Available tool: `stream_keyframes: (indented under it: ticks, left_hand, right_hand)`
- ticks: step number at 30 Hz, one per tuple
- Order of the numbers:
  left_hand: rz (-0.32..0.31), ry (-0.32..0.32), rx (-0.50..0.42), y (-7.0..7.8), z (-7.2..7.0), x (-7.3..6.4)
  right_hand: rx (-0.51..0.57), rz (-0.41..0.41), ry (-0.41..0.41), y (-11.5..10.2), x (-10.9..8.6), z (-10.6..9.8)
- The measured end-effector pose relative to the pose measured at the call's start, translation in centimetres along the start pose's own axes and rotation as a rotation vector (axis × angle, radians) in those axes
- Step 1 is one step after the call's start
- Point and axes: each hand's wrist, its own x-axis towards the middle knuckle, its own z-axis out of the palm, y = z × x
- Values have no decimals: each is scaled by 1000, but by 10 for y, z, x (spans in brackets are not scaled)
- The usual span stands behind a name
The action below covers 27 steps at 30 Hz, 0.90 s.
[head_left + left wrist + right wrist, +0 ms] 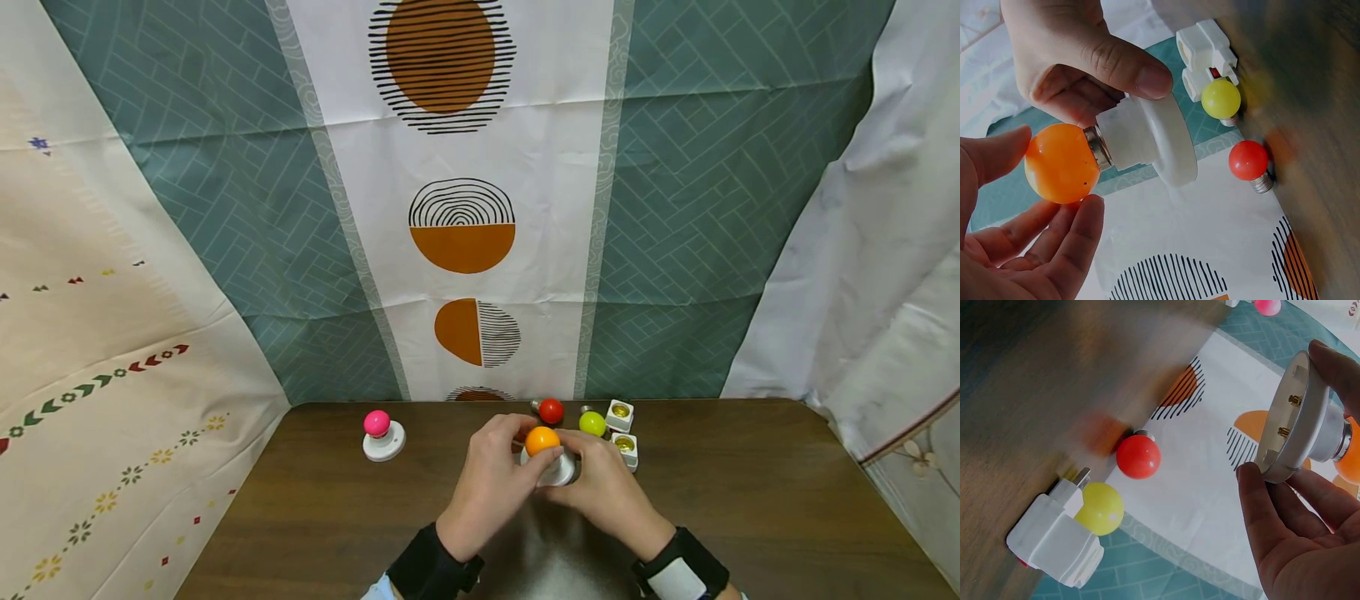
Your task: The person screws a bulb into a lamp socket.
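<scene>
My left hand pinches an orange light bulb between thumb and fingertips. The bulb's metal screw base sits in the neck of a round white bulb holder, with part of the metal still showing. My right hand grips that holder by its wide disc, thumb on one side and fingers on the other. Both are held up in front of me, tilted. From the right wrist view, the holder's hollow underside shows two brass screws.
Near the table's back edge lie a red bulb and a yellow-green bulb. Two white plug-in sockets stand right of them. On the left, a pink bulb sits in a white round holder. Patterned cloth hangs behind the table.
</scene>
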Motion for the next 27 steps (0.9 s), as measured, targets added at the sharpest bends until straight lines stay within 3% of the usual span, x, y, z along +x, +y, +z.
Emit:
stream_keyframes:
  ticks: [6,14,27]
  left_hand:
    - [33,-3,5,0,-1,2]
    - [101,-64,4,1,-2,2]
    - [35,5,-2,0,0,1]
  right_hand:
    - [-10,-12,7,0,0,0]
    - [-34,-17,4,0,1,0]
    - [-13,-17,16,1,1,1]
